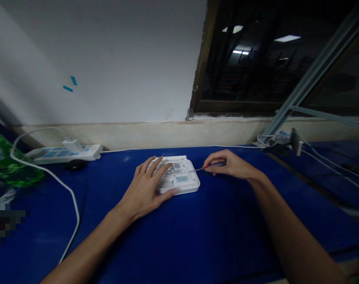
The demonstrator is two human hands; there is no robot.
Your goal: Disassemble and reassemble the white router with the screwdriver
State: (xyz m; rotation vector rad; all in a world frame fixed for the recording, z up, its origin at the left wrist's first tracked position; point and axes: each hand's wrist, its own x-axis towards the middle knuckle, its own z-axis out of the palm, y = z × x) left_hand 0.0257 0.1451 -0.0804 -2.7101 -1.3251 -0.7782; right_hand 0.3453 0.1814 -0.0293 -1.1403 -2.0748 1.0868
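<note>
A white box-shaped device [194,182] with vent holes and printed labels lies flat on the blue table [179,236]. My left hand [148,183] rests over its left part, fingers spread on the top face and thumb at the near edge. To the right of the device, my right hand [223,163] is closed round the dark handle of a screwdriver [219,163]. The thin metal shaft points left, and its end lies over the right part of the device's top; whether it touches is too small to tell.
A white power strip [93,152] with a plugged-in charger [72,144] stands at the back left, beside a black object [75,165] and a green plastic package [16,165]. A white cable [74,197] curves down the left side. Cables and a phone-like object [295,142] are at the back right.
</note>
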